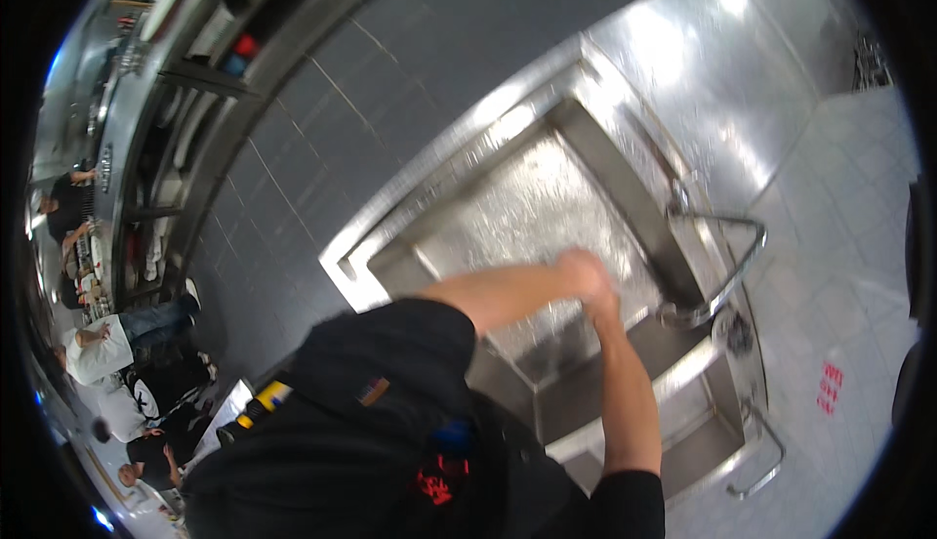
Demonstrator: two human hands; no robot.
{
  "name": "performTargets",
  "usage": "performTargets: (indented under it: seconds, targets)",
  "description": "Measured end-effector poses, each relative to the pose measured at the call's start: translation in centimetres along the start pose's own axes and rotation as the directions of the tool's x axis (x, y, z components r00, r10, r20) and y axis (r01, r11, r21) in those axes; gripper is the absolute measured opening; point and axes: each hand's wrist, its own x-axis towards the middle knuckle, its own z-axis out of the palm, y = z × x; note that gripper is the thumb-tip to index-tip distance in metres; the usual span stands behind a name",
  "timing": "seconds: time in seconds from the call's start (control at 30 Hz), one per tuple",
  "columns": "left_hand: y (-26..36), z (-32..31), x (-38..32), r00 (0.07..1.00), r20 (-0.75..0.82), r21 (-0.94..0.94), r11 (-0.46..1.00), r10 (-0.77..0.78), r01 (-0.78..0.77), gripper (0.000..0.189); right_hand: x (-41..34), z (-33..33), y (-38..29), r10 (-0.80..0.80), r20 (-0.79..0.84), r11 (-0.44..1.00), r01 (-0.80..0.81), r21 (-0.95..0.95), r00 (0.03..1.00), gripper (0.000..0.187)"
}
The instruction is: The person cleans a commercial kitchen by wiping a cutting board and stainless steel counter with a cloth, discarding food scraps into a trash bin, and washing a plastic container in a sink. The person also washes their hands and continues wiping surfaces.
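Both of my bare arms reach over a large stainless steel sink basin (527,195), whose wet-looking bottom shines. My left hand (580,272) and my right hand (603,303) meet over the basin, pressed together or overlapping. Blur hides the fingers, and I see no object in either hand. To the right of my hands, a swing-spout faucet (743,268) bends over the basin's edge. Whether water runs from it I cannot tell.
A second sink compartment (695,429) with its own faucet (768,466) adjoins below. A metal drainboard (688,77) lies beyond the basin, beside a tiled wall (834,261) with red writing. Metal shelving (183,129) lines the left across the tiled floor (293,151); several people (102,352) stand there.
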Motion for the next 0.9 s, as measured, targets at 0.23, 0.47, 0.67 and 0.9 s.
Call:
performTargets:
  seconds: [0.23, 0.47, 0.67, 0.9]
  targets:
    - [-1.4, 2.0, 0.5, 0.988, 0.135, -0.424, 0.898, -0.069, 0.121, 0.039, 0.0, -0.4, 0.3, -0.169, -0.168, 0.962, 0.126, -0.243, 0.971, 0.026]
    - [1.0, 1.7, 0.6, 0.937, -0.340, 0.017, 0.996, -0.075, 0.086, 0.044, -1.2, -0.8, -0.2, -0.397, -0.498, 0.910, 0.261, -0.321, 0.771, 0.051]
    - [-1.3, -0.2, -0.8, 0.886, -0.462, -0.110, 0.989, 0.033, -0.094, 0.044, -3.0, -3.2, -0.1, -0.184, -0.305, 0.920, 0.273, 0.280, 0.934, 0.045]
    - [-4.0, -0.9, -1.8, 0.970, -0.243, -0.253, 0.965, 0.013, -0.076, 0.032, -1.8, -3.4, 1.8, -0.266, -0.333, 0.655, 0.423, 0.626, 0.905, 0.024]
